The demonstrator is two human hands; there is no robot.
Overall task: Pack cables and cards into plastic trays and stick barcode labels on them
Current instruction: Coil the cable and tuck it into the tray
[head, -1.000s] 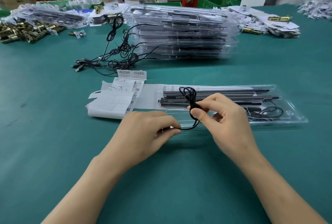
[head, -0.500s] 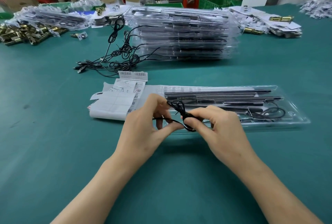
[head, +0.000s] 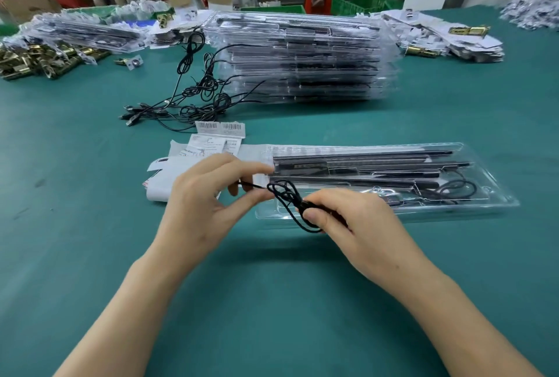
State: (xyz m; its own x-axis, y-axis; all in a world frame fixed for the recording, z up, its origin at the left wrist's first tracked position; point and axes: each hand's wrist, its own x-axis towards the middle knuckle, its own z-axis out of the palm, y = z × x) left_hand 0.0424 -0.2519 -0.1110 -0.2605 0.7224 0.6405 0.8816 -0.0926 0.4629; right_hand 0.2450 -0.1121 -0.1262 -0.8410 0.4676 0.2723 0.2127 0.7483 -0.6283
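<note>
A thin black cable (head: 287, 195) is bundled into small loops between my hands. My right hand (head: 348, 225) pinches the bundle between thumb and fingers, just in front of a long clear plastic tray (head: 499, 195). My left hand (head: 208, 201) pinches the cable's free end between thumb and forefinger. The tray holds black strips and another coiled cable at its right end. White cards (head: 169, 177) lie left of the tray, partly under my left hand. A strip of barcode labels (head: 219, 127) lies just behind them.
A tall stack of filled clear trays (head: 302, 58) stands behind. A tangle of loose black cables (head: 187, 98) lies to its left. Brass parts (head: 36, 58) are heaped far left, paper cards and more brass parts (head: 447, 40) far right. The table is covered in green cloth (head: 272, 301).
My left hand has risen from the table and moved right toward the tray while winding the cable end. The looped bundle in my right hand sits lower than before.
</note>
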